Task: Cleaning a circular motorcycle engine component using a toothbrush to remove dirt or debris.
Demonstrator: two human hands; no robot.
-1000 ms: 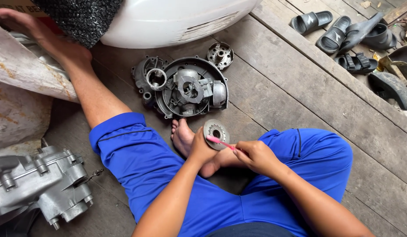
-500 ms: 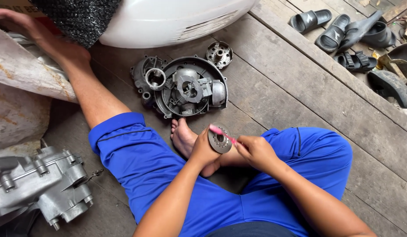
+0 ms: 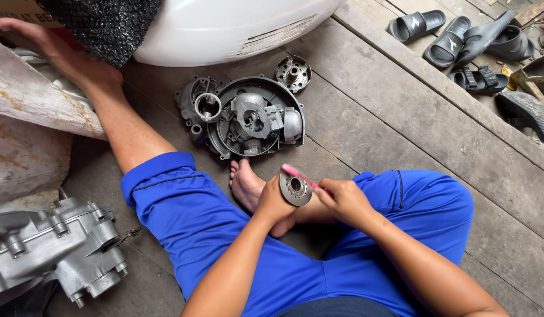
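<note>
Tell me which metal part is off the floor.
The small round disc, held in the left hand. The engine cover and small hub lie on the planks.

The person is sitting with both forearms reaching forward from the bottom of the view and meeting over the lap. The left hand (image 3: 276,202) is curling upward, its fingers (image 3: 283,176) closing around something held upright. The right hand (image 3: 346,201) is sitting just beside it, knuckles up, fingers pinched tight and pointing toward the left hand.
</note>
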